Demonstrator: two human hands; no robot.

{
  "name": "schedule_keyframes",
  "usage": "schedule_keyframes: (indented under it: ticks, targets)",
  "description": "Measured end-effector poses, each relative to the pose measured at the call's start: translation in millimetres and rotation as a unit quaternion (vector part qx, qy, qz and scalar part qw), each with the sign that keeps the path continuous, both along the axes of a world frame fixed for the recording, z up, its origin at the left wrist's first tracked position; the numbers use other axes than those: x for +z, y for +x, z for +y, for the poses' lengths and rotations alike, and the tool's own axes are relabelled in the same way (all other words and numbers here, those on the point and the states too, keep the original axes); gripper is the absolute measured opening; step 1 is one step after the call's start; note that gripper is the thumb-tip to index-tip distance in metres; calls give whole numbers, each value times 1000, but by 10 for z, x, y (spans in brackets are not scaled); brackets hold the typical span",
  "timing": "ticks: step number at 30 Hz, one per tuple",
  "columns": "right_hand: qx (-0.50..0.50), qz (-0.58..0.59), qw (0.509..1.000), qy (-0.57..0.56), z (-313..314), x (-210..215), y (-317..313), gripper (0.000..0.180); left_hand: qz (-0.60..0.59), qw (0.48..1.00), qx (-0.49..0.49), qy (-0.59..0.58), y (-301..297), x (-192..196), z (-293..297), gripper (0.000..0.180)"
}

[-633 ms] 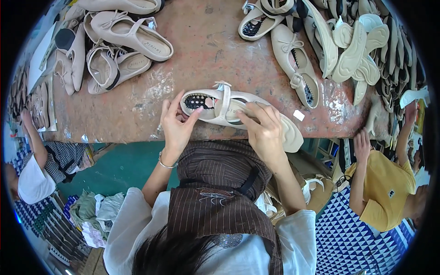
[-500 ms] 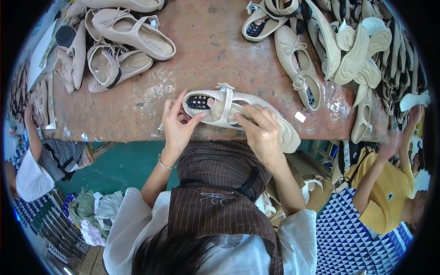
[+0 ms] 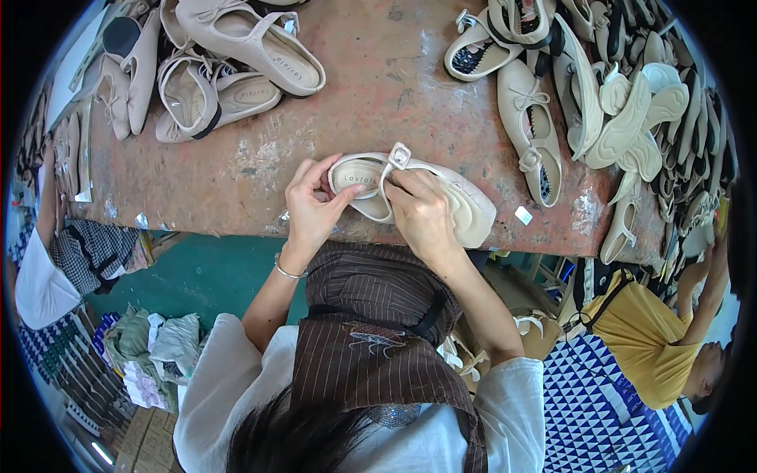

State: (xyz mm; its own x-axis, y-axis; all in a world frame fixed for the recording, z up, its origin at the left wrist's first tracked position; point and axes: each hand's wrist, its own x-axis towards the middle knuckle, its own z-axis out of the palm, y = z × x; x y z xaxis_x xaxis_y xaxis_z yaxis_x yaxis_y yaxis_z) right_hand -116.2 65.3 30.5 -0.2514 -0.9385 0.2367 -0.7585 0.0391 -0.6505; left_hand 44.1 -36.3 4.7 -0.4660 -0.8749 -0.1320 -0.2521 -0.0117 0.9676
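A beige strapped shoe [image 3: 473,189] lies sideways at the table's front edge, its heel toward my left hand [image 3: 311,201]. That hand is closed round the heel, thumb inside on the lettered heel of an insole [image 3: 359,176] and fingers outside. My right hand [image 3: 422,209] has its bent fingers in the shoe's opening beside the buckled strap [image 3: 400,156]. A cream padded insole piece [image 3: 471,219] sticks out from under that hand, over the shoe's toe end. Whether it is one piece with the lettered heel is hidden by the hand.
Beige shoes [image 3: 248,47] are heaped at the back left. More shoes [image 3: 530,118] stand at the right, beside loose padded insoles [image 3: 623,130] and a dense pile of shoes. A small white tag [image 3: 523,214] lies nearby. A person in yellow [image 3: 643,331] is at the right, another at the left.
The lettered insole heel now covers the shoe's black studded heel bed. My right hand has moved left and deeper into the opening. The view has shifted, and the yellow-clad person's arms have moved.
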Motion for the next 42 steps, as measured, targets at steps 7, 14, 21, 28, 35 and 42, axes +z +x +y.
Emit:
schedule_keyframes:
  ticks: [7, 14, 21, 28, 35, 42]
  targets:
    - [54, 69, 996, -17, 24, -45, -20, 32, -80, 994, 48, 48, -110, 79, -72, 33]
    - [153, 77, 985, 31, 89, -19, -137, 49, -74, 991, 43, 104, -93, 89, -137, 16]
    - [265, -14, 945, 189, -128, 125, -191, 70, -126, 992, 24, -23, -120, 37, -144, 4]
    - [59, 143, 978, 137, 245, 253, -66, 34, -123, 992, -1, -23, -147, 64, -175, 2]
    - [-202, 150, 967, 48, 364, 394, -431, 29, -218, 961, -118, -126, 46, 257, 264, 12]
    - [-190, -12, 979, 74, 169, 658, -686, 33, -199, 879, -287, -325, -276, 615, 927, 26]
